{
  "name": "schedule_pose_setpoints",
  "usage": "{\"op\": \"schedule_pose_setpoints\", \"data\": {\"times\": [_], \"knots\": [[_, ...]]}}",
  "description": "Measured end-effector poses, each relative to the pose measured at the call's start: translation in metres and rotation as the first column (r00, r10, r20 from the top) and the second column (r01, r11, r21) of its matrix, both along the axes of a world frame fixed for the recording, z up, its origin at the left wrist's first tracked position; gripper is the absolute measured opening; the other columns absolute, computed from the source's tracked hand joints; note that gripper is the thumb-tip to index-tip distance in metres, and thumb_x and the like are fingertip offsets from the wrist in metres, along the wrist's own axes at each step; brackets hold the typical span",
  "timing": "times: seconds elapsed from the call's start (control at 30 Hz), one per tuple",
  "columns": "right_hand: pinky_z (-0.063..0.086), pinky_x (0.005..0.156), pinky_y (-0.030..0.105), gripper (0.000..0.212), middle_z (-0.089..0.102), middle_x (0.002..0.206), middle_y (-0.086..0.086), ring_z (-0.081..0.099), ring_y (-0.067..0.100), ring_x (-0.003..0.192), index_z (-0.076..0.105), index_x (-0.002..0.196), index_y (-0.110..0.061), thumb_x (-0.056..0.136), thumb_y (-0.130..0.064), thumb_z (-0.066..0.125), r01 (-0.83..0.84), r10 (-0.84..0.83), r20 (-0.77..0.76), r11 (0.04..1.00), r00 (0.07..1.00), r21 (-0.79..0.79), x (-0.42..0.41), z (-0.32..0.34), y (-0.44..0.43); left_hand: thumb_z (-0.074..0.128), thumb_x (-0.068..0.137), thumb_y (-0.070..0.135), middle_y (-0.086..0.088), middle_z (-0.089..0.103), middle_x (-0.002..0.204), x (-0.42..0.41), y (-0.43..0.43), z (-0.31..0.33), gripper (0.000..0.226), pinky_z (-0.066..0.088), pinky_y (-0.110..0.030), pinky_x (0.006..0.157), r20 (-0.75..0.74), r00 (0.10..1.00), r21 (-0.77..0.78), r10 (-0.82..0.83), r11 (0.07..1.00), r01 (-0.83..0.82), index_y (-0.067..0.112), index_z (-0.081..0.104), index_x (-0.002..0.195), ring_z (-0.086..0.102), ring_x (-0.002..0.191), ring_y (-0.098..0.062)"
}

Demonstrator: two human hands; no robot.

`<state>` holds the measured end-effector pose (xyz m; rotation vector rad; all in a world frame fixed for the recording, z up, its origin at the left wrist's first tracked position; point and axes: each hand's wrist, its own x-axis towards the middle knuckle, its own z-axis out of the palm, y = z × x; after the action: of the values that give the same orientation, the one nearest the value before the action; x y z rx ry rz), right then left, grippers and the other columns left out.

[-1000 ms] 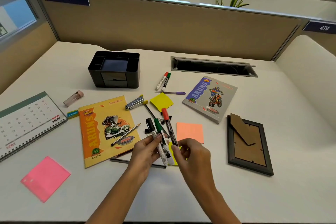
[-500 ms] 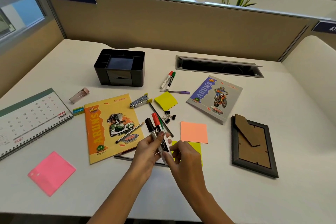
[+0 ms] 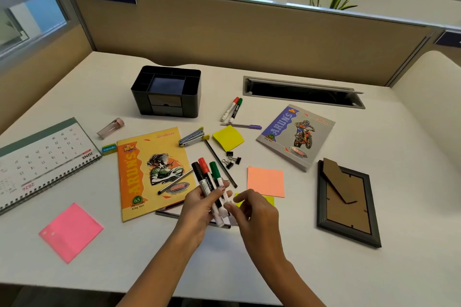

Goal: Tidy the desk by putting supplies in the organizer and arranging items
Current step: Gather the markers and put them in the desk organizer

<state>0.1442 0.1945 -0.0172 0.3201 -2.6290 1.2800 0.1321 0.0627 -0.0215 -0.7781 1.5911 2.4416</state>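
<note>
Three markers (image 3: 209,182), capped black, red and green, stand bunched in the left hand (image 3: 199,209), which is closed round their white barrels above the middle of the tabletop's (image 3: 274,257) near half. The right hand (image 3: 254,209) sits just beside the barrels' lower ends, its fingers loosely curled and holding nothing that can be seen. The markers look light, stiff and smooth-sided, so they would likely slip against each other; a hold round the mid-barrel seems safest. The organizer (image 3: 169,92), a dark, hard-walled box with open compartments on top and small drawers in front, stands well apart toward the far edge. Two more markers (image 3: 232,109) and a purple pen (image 3: 243,126) lie between it and the cable slot. An orange notebook (image 3: 149,169) with a glossy cover lies left of the hands, a pencil (image 3: 174,182) resting across it; thin paper sticky notes in yellow (image 3: 228,137), peach (image 3: 265,180) and pink (image 3: 71,230) lie flat and would need lifting by an edge. Small black binder clips (image 3: 232,159) are scattered near the middle.
</note>
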Motion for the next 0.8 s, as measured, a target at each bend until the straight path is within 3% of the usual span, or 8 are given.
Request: {"op": "schedule_pose_setpoints", "data": {"times": [0.17,0.33,0.53,0.67,0.8], "knots": [[0.035,0.054,0.007,0.017,0.054,0.064,-0.008,0.05,0.003,0.058,0.06,0.081,-0.017,0.079,-0.025,0.075,0.056,-0.056,-0.028,0.998,0.998,0.008,-0.024,-0.001,0.014,0.061,0.087,0.006,-0.008,0.075,0.089,-0.004,0.0,0.001,0.013,0.055,-0.035,0.075,-0.023,0.999,0.028,0.04,0.999,-0.039,0.011,0.07,0.095,0.071,0.085,-0.019],[0.039,0.056,0.009,0.012,0.059,0.067,-0.004,0.053,0.005,0.059,0.062,0.089,-0.016,0.082,-0.018,0.073,0.075,-0.074,-0.059,0.997,0.996,0.016,-0.059,0.003,0.022,0.058,0.088,0.002,-0.007,0.075,0.09,-0.011,-0.004,0.002,0.014,0.054,-0.038,0.082,-0.04,0.996,0.041,0.078,0.996,-0.077,0.009,0.069,0.093,0.068,0.093,-0.023],[0.047,0.06,0.025,0.011,0.061,0.07,0.0,0.055,0.011,0.06,0.064,0.09,-0.011,0.083,-0.014,0.071,0.13,-0.126,-0.095,0.991,0.987,0.038,-0.12,0.004,0.011,0.057,0.088,0.002,-0.002,0.075,0.087,-0.023,-0.022,0.009,0.014,0.054,-0.038,0.082,-0.068,0.995,0.034,0.075,0.997,-0.073,0.01,0.068,0.093,0.069,0.089,-0.021],[0.045,0.063,0.027,0.009,0.063,0.068,0.005,0.057,0.016,0.059,0.064,0.089,-0.006,0.084,-0.012,0.069,0.16,-0.157,-0.068,0.986,0.985,0.037,-0.166,0.006,-0.006,0.057,0.089,0.004,-0.002,0.074,0.096,-0.035,-0.043,0.011,0.015,0.053,-0.042,0.084,-0.056,0.997,0.019,0.047,0.999,-0.046,0.009,0.066,0.1,0.069,0.093,-0.021],[0.042,0.063,0.025,0.011,0.069,0.081,0.015,0.063,0.024,0.071,0.065,0.09,-0.001,0.085,-0.01,0.067,0.207,-0.208,-0.005,0.973,0.978,0.097,-0.215,0.0,-0.025,0.057,0.089,0.005,-0.004,0.072,0.106,-0.046,-0.069,0.011,0.02,0.055,-0.038,0.077,-0.049,0.999,0.006,0.004,1.0,-0.004,0.007,0.062,0.108,0.07,0.093,-0.019]]}}
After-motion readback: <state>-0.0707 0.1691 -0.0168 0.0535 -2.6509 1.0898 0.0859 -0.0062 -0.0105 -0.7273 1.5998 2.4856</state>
